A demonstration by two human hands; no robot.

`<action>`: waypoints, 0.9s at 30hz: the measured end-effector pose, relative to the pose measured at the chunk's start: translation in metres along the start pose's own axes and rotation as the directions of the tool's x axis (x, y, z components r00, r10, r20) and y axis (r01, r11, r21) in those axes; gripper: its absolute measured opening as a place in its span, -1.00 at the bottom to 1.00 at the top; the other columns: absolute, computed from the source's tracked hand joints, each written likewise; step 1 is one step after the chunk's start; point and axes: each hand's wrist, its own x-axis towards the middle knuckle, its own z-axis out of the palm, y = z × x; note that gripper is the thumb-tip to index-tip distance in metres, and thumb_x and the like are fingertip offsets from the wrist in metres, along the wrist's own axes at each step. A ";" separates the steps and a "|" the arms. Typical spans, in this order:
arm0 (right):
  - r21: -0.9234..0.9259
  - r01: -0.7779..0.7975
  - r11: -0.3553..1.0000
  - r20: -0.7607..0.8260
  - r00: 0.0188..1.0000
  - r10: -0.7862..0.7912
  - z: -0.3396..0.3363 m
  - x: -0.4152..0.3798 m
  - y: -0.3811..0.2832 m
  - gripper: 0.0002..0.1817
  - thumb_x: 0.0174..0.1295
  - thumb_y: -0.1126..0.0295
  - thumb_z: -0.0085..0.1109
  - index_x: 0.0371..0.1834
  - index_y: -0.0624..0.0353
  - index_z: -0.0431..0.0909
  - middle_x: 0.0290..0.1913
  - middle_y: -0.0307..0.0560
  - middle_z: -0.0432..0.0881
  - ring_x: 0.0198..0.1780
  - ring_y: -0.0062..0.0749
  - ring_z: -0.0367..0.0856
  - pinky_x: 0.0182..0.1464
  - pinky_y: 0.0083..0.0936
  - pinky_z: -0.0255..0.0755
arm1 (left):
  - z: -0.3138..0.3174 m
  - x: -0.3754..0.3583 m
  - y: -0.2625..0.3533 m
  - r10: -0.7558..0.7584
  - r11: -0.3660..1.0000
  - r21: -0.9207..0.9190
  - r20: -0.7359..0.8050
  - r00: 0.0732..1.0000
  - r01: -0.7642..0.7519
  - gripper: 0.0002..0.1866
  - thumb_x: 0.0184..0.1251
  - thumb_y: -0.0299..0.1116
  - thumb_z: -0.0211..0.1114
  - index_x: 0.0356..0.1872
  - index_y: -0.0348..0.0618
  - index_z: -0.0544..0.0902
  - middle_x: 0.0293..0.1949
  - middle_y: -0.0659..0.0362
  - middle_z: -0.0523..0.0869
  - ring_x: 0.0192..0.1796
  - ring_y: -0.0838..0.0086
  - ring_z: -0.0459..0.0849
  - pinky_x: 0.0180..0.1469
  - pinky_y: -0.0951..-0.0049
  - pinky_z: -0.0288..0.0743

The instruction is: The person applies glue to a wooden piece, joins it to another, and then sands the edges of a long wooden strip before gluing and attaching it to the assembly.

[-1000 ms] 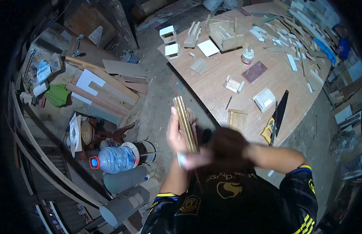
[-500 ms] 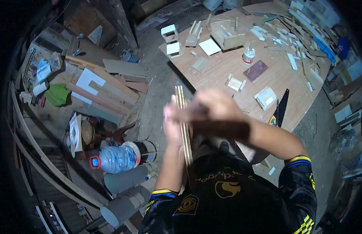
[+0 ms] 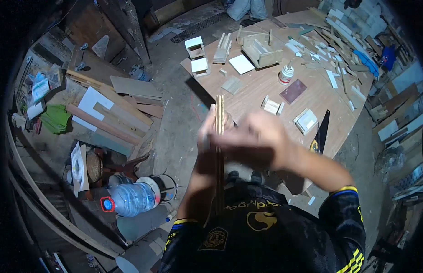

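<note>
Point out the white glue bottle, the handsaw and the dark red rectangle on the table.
Glue bottle (image 3: pixel 285 75): head view, on its label.
Handsaw (image 3: pixel 325 126): head view, on its dark blade.
Dark red rectangle (image 3: pixel 293 91): head view, middle of its flat face.

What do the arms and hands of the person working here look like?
The black left sleeve and right sleeve are short, edged in yellow and blue, with yellow checks toward the right shoulder. The left hand and blurred right hand show no gloves.
</note>
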 end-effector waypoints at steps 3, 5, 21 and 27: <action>0.284 0.111 0.953 0.039 0.991 -0.127 0.024 -0.026 -0.028 -0.65 0.05 0.39 0.28 -0.04 0.13 0.66 -0.34 -0.04 0.57 -0.33 -0.19 0.58 -0.32 -0.28 0.44 | 0.024 0.015 0.004 0.197 0.965 0.219 -0.236 0.952 -0.145 -0.55 0.64 -0.07 -0.15 -0.50 -0.06 0.32 -0.62 0.31 0.19 -0.54 0.53 0.18 -0.39 0.46 0.17; 0.199 -0.049 0.979 0.161 0.987 0.017 0.027 -0.032 -0.028 -0.71 -0.01 0.43 0.25 -0.16 0.19 0.64 -0.29 0.03 0.62 -0.30 -0.15 0.62 -0.28 -0.28 0.46 | 0.025 0.020 0.006 0.150 0.977 0.189 -0.262 0.953 -0.102 -0.56 0.64 -0.07 -0.14 -0.50 -0.06 0.32 -0.62 0.31 0.20 -0.53 0.53 0.19 -0.39 0.45 0.19; -0.119 -0.308 0.944 -0.052 0.951 0.303 0.038 -0.027 -0.050 -0.31 0.00 0.32 0.52 0.30 0.08 0.55 -0.19 -0.08 0.46 -0.18 -0.29 0.50 -0.13 -0.45 0.46 | 0.027 0.025 0.014 0.113 0.994 0.054 -0.471 0.875 -0.099 -0.59 0.55 0.15 -0.02 -0.30 0.03 0.40 -0.41 0.33 0.39 -0.51 0.59 0.36 -0.57 0.53 0.27; -0.166 -0.343 0.924 -0.021 0.938 0.345 0.039 -0.030 -0.059 -0.33 0.08 0.25 0.45 0.32 0.08 0.52 -0.15 -0.05 0.51 -0.17 -0.21 0.53 -0.12 -0.36 0.49 | 0.013 0.018 0.012 0.009 0.997 -0.069 -0.403 0.915 -0.040 -0.59 0.55 0.13 -0.01 -0.30 0.00 0.41 -0.42 0.32 0.40 -0.53 0.59 0.35 -0.57 0.54 0.27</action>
